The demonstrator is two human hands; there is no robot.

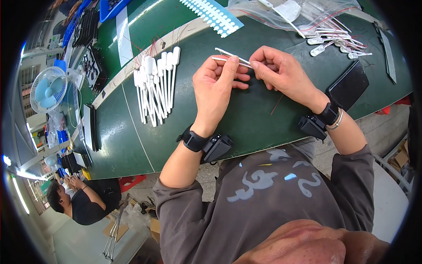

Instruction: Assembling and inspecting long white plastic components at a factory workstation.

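Over the green table [176, 136], my left hand [213, 88] pinches two thin white plastic strips [231, 53] between thumb and fingers. My right hand [281, 75] closes its thumb and forefinger on the strips' right end, so both hands grip them together. A fine red wire [277, 104] hangs below my right hand. Left of my left hand lies a fanned bunch of white paddle-headed sticks [156, 86], with red wires at their far end. Similar slim white pieces with red wires [336, 42] form a loose pile at the far right.
A clear plastic bag [303, 15] and a light-blue sheet of white stickers [215, 17] lie at the back. Right of my right hand is a flat black phone-like slab [349, 86]. A fan [48, 90] and a seated co-worker [90, 200] are at the left.
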